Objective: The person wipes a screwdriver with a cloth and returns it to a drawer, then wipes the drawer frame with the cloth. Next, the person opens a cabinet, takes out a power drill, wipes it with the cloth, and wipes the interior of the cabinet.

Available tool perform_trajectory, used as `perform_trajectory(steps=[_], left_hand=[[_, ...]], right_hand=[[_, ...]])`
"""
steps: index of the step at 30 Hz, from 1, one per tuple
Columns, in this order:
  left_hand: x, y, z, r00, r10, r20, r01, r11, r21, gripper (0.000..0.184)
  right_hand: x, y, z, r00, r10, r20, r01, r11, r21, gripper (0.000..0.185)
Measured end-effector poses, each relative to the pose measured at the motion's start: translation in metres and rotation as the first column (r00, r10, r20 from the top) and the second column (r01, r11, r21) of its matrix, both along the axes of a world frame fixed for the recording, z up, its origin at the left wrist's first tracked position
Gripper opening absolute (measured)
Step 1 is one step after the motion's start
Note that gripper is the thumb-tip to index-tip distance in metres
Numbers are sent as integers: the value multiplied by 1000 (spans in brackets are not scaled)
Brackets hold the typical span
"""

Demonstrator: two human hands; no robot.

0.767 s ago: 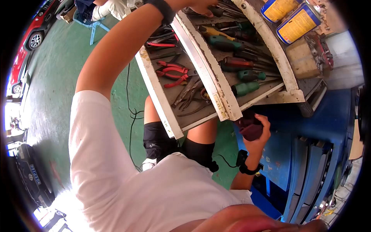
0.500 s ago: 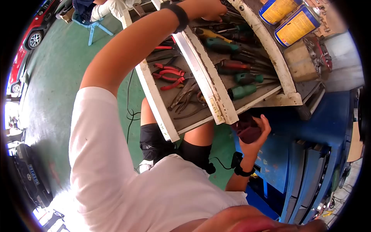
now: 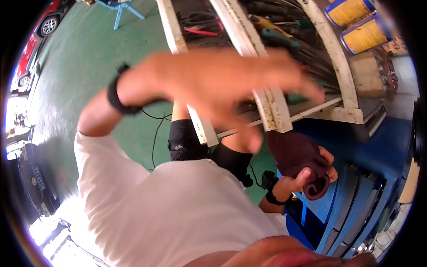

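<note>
Cloth [image 3: 293, 155], slanting down-right, is gripped by the right hand [image 3: 295, 182]; the left hand [image 3: 229, 75], fingers apart, is held to its upper left.

Soft matt fabric, dark and wrinkled, makes up the maroon cloth [image 3: 291, 153] near four o'clock. Toward one o'clock the drawers [image 3: 242, 31] look like painted metal, their white coat chipped and rough along the edges. The pliers handle [image 3: 201, 32] at twelve appears to be smooth red plastic. Shiny printed metal, seemingly, for the cans [image 3: 362, 36] at two o'clock — the blue cabinet [image 3: 369, 142] at three is painted, with a low sheen. Smooth green floor [image 3: 133, 58] at ten-thirty; plain matt cloth for the white shirt [image 3: 178, 196] toward seven.
</note>
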State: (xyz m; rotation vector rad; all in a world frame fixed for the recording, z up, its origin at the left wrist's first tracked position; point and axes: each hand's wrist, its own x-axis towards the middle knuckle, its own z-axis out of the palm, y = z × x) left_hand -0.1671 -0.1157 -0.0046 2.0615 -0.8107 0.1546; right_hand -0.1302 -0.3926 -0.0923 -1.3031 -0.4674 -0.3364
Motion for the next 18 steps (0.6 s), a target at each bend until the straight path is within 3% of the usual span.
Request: perform_trajectory(steps=[1, 3, 5, 8, 10, 11, 12, 15, 17, 18], left_hand=[[-19, -16, -11, 1000, 11, -30, -13, 998, -69, 93], [-56, -50, -34, 996, 23, -84, -40, 977, -209, 96], [-67, -60, -54, 993, 92, -80, -108, 967, -230, 92], [-74, -52, -72, 914, 389, 113, -340, 889, -308, 68], [-92, -22, -73, 818, 543, 188, -548, 836, -31, 66], [-94, -7, -78, 724, 653, 225, -655, 752, -77, 65], [-93, 12, -85, 612, 747, 259, -745, 655, -127, 63], [-86, 101, -110, 284, 865, 413, -920, 367, -138, 54], [-80, 141, -130, 204, 893, 402, -945, 287, -157, 55], [-76, 154, -132, 184, 937, 297, -967, 227, -116, 58]], right_hand=[[-7, 11, -3, 997, -25, 69, 27, 999, -24, 60], [-22, 28, -5, 992, 118, 43, -113, 989, -97, 63], [-34, 48, -11, 967, 253, 28, -246, 957, -153, 67], [-41, 69, -12, 868, 495, 44, -467, 843, -268, 84], [-43, 81, -11, 811, 584, 16, -547, 769, -332, 95], [-34, 83, -6, 795, 595, 118, -436, 696, -570, 100], [-30, 83, -4, 792, 609, 41, -451, 629, -633, 77], [-30, 90, -15, 740, 671, 40, -397, 484, -780, 39], [-38, 91, -29, 730, 683, 22, -391, 443, -806, 37], [-41, 95, -34, 722, 692, 16, -378, 413, -828, 35]])
